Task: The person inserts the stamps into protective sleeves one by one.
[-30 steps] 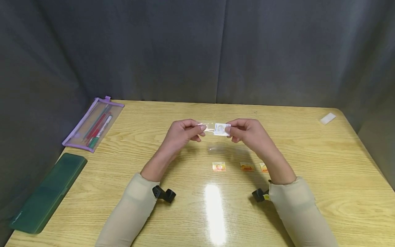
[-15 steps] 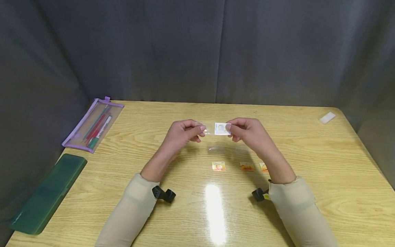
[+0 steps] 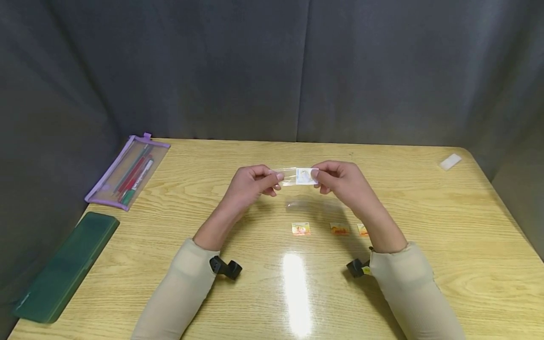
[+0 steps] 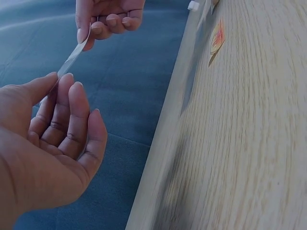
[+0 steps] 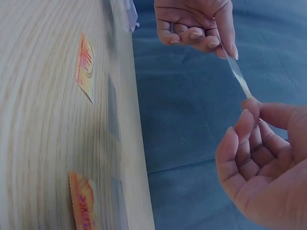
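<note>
Above the table, my left hand (image 3: 250,184) pinches one end of a clear plastic sleeve (image 3: 289,176) between thumb and fingers. At the sleeve's right end is a small whitish stamp (image 3: 303,176), which my right hand (image 3: 342,182) pinches by its right side. Whether the stamp lies inside the sleeve or against it, I cannot tell. Both wrist views show the thin strip edge-on between the hands. Below the hands lie orange-yellow stamps with toothed edges: one at the left (image 3: 301,229), one in the middle (image 3: 340,229) and one partly hidden by the right wrist (image 3: 362,230).
More clear plastic (image 3: 314,205) lies flat between the hands and the stamps. A purple-edged mesh pouch (image 3: 107,204) with pens is at the far left, a green case (image 3: 68,269) nearer. A white block (image 3: 450,161) sits at the far right corner. Dark curtains (image 3: 272,71) stand behind.
The sleeve tilts slightly, so its glare shifts and its outline shows more clearly. Both hands stay almost in place and keep their pinch.
</note>
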Action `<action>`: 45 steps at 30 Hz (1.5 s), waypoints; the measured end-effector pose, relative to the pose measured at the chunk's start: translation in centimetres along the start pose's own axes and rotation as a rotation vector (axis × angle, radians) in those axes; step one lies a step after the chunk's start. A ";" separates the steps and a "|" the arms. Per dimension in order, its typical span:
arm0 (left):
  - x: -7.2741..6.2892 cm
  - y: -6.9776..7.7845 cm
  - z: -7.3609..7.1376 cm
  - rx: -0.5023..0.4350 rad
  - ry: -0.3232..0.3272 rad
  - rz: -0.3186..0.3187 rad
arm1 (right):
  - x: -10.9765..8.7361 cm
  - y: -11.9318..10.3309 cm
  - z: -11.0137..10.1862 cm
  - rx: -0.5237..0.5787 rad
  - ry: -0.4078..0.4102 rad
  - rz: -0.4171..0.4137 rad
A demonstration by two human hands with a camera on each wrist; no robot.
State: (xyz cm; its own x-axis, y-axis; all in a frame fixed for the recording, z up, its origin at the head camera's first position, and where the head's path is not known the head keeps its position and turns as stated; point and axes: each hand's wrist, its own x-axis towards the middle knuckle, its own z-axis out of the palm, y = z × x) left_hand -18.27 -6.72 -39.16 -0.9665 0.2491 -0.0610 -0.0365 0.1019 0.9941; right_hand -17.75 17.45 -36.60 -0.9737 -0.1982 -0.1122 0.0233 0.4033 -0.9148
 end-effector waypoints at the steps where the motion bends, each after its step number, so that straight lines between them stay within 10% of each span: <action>1: 0.0 0.0 0.0 -0.011 -0.006 0.001 | 0.0 0.0 0.0 0.004 0.003 -0.004; 21: -0.5 0.2 0.6 -0.061 -0.033 -0.076 | -0.1 0.0 0.5 0.023 -0.034 -0.008; 45: -0.3 0.0 0.7 -0.029 0.003 -0.014 | 0.0 0.2 0.4 -0.029 -0.045 0.019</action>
State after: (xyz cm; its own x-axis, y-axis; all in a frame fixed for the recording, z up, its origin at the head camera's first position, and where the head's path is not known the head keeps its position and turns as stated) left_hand -17.82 -6.13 -39.18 -0.9666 0.2450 -0.0751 -0.0577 0.0777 0.9953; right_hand -17.64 17.22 -36.93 -0.9621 -0.2297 -0.1470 0.0342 0.4331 -0.9007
